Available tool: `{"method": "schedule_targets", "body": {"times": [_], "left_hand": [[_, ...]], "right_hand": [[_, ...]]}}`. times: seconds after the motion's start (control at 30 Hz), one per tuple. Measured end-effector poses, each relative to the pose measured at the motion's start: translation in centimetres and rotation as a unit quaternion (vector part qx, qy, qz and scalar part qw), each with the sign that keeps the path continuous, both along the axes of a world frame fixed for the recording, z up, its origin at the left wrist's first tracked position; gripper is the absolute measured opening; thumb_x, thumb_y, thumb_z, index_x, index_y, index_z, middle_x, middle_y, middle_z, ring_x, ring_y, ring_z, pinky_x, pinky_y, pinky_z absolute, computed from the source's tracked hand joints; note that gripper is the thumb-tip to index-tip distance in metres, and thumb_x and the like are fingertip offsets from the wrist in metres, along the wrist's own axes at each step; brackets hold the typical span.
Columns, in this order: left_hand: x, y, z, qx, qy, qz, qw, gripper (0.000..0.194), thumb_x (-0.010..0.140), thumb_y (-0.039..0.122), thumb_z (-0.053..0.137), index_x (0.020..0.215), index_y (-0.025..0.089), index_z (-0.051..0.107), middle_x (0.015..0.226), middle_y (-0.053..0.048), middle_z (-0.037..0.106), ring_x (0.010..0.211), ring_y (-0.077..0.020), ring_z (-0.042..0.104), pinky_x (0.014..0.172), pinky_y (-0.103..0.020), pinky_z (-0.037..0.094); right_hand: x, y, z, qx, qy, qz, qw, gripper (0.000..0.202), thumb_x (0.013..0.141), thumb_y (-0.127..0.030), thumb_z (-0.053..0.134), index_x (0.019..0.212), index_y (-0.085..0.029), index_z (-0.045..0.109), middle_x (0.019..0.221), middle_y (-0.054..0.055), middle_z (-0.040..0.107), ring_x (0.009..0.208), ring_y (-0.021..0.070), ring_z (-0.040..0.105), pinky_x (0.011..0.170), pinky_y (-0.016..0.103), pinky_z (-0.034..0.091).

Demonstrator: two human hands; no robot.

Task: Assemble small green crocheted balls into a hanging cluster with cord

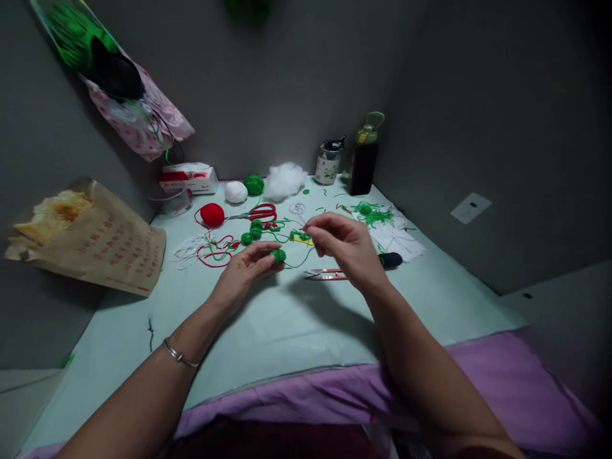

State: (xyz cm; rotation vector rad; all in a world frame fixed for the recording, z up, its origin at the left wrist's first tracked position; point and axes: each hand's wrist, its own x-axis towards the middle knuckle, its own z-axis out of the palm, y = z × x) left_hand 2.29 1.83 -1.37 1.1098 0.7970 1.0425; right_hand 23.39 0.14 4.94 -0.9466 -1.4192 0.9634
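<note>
A pale worktop (268,331) spreads beneath two hands: the right hand (347,245) raised, its grip pinching something too fine to identify, the left hand (248,266) lower, thumb and fingers closed on its work. Red-handled snips (329,278) lie partly hidden behind the right hand. Small green rounded pieces (256,226) just past the left hand look finished; the green ball (278,256) pinched in that hand's grip, a dark strand (306,258) attached, appears still in progress.

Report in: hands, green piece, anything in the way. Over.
Left hand holding green piece. Right hand raised, pinched. Snips partly hidden behind right hand; possible snag.
</note>
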Motion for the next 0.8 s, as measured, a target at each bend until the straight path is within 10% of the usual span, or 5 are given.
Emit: {"method": "schedule_targets", "body": {"times": [0.8], "left_hand": [[-0.2,0.3,1.1,0.022,-0.05,0.062,0.997,0.032,0.07,0.025,0.088,0.097,0.018,0.07,0.095,-0.002,0.071,0.088,-0.0152,0.068,0.092,-0.032,0.055]], "right_hand": [[-2.4,-0.6,-1.9,0.025,-0.247,0.017,0.969,0.012,0.089,-0.02,0.061,0.082,-0.017,0.07,0.059,-0.004,0.054,0.055,0.0098,0.043,0.056,0.025,0.033]]}}
